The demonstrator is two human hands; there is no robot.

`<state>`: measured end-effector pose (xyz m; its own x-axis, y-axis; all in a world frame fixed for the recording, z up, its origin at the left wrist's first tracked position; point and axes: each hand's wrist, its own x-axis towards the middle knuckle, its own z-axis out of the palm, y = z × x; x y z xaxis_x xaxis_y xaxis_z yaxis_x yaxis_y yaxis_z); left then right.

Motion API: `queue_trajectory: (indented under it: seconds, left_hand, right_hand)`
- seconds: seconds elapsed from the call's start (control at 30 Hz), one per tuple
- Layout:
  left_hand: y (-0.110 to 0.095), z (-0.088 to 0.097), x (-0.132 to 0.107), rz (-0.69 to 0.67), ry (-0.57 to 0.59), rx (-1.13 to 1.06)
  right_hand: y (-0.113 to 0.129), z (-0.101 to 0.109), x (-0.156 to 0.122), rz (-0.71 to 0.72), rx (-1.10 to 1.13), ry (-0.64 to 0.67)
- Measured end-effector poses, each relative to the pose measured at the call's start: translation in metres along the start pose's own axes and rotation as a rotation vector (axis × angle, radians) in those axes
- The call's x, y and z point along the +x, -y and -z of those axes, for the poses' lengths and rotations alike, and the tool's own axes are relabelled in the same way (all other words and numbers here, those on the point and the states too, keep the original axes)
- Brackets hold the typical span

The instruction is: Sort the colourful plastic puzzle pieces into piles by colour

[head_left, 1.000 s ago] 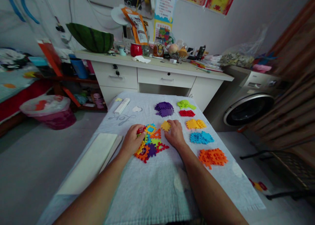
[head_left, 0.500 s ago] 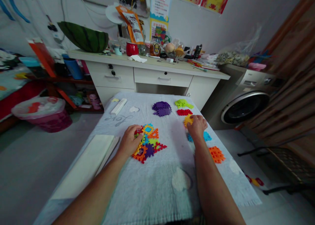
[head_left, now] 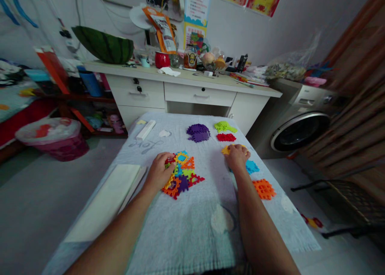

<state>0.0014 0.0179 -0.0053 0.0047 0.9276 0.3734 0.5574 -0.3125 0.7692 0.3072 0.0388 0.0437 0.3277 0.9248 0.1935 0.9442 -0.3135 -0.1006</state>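
A mixed pile of flat plastic interlocking building pieces [head_left: 184, 182] in several colours lies on the cloth-covered table. At its left edge rests my left hand [head_left: 161, 171], fingers and thumb curved apart around a bit of red, touching the pile. On the right, my right hand [head_left: 237, 158] is closed over yellow interlocking pieces [head_left: 225, 150], covering most of them. Blue pieces [head_left: 252, 167] lie partly hidden beside that wrist, and orange pieces [head_left: 264, 189] are nearer me. Beyond the hand are red pieces [head_left: 226, 137], lime-green pieces [head_left: 225, 126] and a purple heap [head_left: 198, 133].
A white slim box [head_left: 146, 130] lies at the far left of the table. A long white board-like block [head_left: 105, 203] runs along the left edge. A white desk [head_left: 198, 91] with clutter stands behind, a washing machine [head_left: 300, 126] to the right, and a pink bin [head_left: 57, 142] on the left.
My right hand has drawn slightly toward me and lower over the yellow pieces, covering more of the blue ones. The left hand has stayed at the mixed pile.
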Motion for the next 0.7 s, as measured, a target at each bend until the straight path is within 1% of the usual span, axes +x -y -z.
queue_trajectory:
  seconds: [0.13,0.33,0.53,0.7]
  left_hand:
    - [-0.0001,0.0007,0.0004,0.005,-0.008,-0.003]
    - [0.0007,0.0012,0.0006,0.012,-0.008,0.000]
    - [0.0007,0.0015,0.0001,0.007,-0.008,-0.005]
    - [0.0021,0.0010,-0.0004,0.022,-0.007,-0.017]
  right_hand:
    - [0.0017,0.0019,-0.0017,0.043,-0.022,0.032]
    - [0.0004,-0.0007,-0.0007,0.093,-0.060,0.134]
    - [0.0014,-0.0022,-0.0036,0.102,-0.068,0.124]
    - [0.0019,0.0029,-0.0049,0.108,-0.068,0.088]
